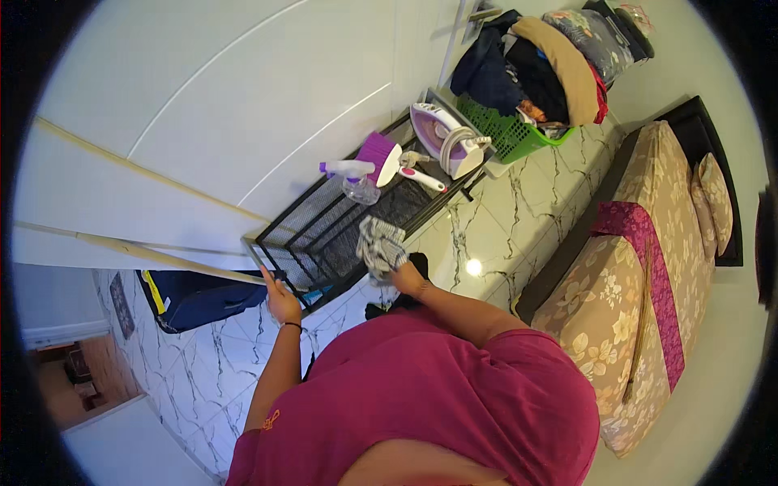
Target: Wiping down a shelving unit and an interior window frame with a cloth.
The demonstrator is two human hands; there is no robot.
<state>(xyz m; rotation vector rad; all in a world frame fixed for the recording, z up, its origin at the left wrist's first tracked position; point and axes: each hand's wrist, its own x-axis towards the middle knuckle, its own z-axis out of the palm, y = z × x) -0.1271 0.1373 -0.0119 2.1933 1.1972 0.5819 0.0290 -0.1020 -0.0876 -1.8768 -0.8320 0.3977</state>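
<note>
A black wire-mesh rack stands along the white wall panels in front of me. My left hand, with a dark band at the wrist, grips the rack's near left corner; some of its fingers are hidden. In my right hand is a crumpled grey-and-white striped cloth, held over the rack's front edge. On the rack's top lie a clear spray bottle with a purple-and-white head, a purple-bristled brush with a white handle, and a white-and-purple iron with its cord wound round it.
A green laundry basket heaped with clothes stands beyond the rack's right end. To the right is a bed with a floral cover. A dark blue suitcase lies on the marble-patterned floor at left, near a doorway.
</note>
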